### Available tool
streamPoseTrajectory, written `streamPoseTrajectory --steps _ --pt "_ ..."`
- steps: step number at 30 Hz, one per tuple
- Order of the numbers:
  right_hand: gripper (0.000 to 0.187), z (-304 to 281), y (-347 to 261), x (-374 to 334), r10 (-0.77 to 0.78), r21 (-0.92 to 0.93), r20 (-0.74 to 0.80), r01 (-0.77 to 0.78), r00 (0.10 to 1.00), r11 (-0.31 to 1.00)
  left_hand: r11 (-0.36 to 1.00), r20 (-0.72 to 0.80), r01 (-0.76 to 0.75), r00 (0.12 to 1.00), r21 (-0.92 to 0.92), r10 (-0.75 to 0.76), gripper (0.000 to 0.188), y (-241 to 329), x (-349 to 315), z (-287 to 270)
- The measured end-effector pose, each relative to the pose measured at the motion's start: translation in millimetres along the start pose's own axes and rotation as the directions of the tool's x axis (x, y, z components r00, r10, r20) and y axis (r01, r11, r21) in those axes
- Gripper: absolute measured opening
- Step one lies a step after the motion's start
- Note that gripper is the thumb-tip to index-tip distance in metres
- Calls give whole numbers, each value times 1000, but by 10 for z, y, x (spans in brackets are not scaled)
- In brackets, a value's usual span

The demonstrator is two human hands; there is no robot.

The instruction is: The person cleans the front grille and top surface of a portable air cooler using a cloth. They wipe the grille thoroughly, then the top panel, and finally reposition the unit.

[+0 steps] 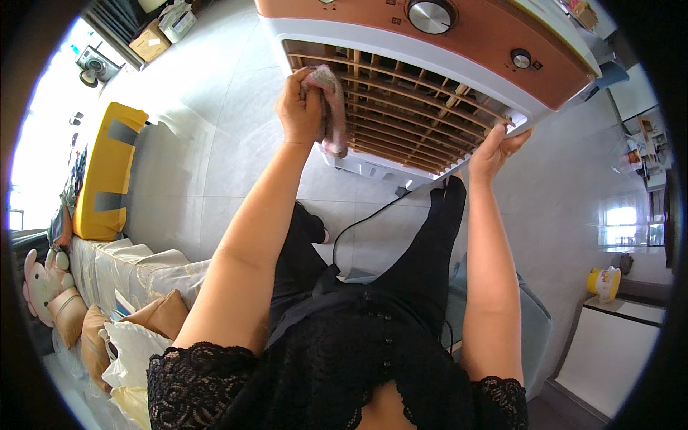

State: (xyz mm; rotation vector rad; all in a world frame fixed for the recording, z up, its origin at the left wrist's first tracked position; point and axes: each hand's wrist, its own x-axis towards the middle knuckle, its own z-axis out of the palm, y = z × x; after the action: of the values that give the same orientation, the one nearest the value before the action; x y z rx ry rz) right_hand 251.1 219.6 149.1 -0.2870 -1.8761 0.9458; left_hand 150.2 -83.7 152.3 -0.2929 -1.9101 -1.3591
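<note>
In front of me stands a white appliance with a copper-coloured front panel [494, 43], a large silver knob [431, 16] and a smaller dark knob [521, 58]. Below the panel is its brown slatted grille [408, 118], which looks like that of an air cooler. My left hand [297, 111] is closed around a crumpled greyish-pink cloth [332, 107], held against the grille's left end. The cloth hangs down past the slats. At the grille's lower right corner, my right hand [493, 152] grips the appliance's edge, thumb on the front; its other fingers are partly hidden.
A black power cord [365, 219] runs from the appliance's base across the tiled floor between my legs. On the left are a yellow and grey block-shaped piece [107, 172] and a covered sofa [136, 261] with cushions. A white cabinet [609, 355] with a yellow tub [604, 282] stands right.
</note>
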Motion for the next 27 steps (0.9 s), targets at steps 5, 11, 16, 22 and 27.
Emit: streamPoseTrajectory --steps 5,11,16,22,27 --pt "80 -88 4 13 44 -10 72 -43 996 999 942 84 332 938 55 -336 17 92 -330 -158" --pt "74 -79 -463 -1098 -127 107 325 97 937 990 198 595 901 407 -386 -693 18 385 -1193 -191" --pt "66 152 -583 -1993 373 156 699 -639 611 753 -16 864 993 92 -116 -496 42 424 -1626 -246" --pt "42 513 630 -2244 594 -272 516 -539 618 797 885 732 378 515 272 -445 54 -562 -1813 -296" --pt "30 1219 818 -2285 599 -328 201 -523 775 787 742 603 545 457 391 -654 50 -1002 -1736 -338"
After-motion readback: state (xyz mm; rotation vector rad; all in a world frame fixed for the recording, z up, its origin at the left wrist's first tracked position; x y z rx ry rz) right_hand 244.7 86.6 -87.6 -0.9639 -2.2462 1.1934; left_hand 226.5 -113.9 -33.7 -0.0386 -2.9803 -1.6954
